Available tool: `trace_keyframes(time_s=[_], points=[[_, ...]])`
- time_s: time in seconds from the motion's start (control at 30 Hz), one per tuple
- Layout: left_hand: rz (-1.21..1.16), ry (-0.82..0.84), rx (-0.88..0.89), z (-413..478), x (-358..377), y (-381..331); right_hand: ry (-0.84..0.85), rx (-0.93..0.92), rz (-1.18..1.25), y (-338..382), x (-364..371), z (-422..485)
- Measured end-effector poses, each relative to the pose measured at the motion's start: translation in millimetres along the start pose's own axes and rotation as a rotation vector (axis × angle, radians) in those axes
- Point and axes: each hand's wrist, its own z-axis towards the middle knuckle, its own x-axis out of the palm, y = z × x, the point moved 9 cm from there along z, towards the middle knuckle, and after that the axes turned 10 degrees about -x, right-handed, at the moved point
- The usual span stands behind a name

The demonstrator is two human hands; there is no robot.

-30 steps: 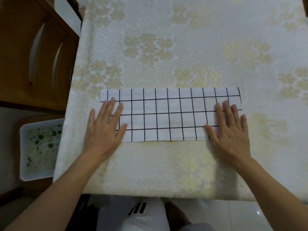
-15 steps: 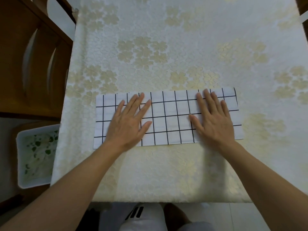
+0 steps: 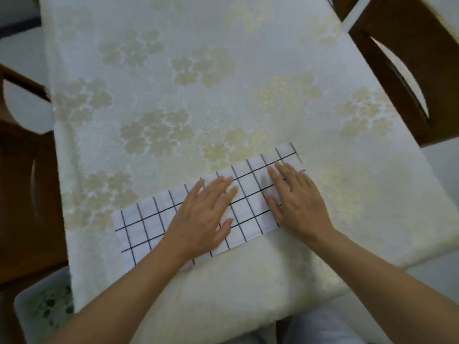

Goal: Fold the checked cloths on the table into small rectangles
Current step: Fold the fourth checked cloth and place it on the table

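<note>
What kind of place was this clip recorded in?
Probably a home dining area: a table with a cream floral cover, and wooden chairs with slotted backs drawn up on both sides.

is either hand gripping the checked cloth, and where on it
Nothing is gripped: the left hand lies flat on the middle of the checked cloth, the right hand flat near its right end.

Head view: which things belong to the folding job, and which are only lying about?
Job: checked cloth, now a long strip; left hand and right hand, both flat on it; table.
Lying about: right wooden chair; left wooden chair; white tray with green spots, lower left.
</note>
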Motion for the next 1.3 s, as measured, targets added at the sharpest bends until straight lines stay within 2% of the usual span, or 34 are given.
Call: trace_keyframes(time_s=[0.1,0.23,0.4,0.6,0.83,1.3], points=[[0.093,0.030,0.244,42,0,-38,-0.133,0.059,0.037,-1,-14,-27],[0.228,0.116,0.539,88,16,-75,-0.183,0.174,0.031,-24,-20,-51],[0.281,0.146,0.715,135,26,-105,-0.276,0.301,0.020,-45,-27,-58],[0.210,0.147,0.813,160,29,-127,-0.291,0.383,-0.021,-54,-25,-50],[0.212,0.169,0.920,166,34,-145,-0.330,0.396,-0.060,-56,-21,-52],[0.196,0.265,0.862,176,46,-148,-0.344,0.454,-0.010,-63,-22,-46]])
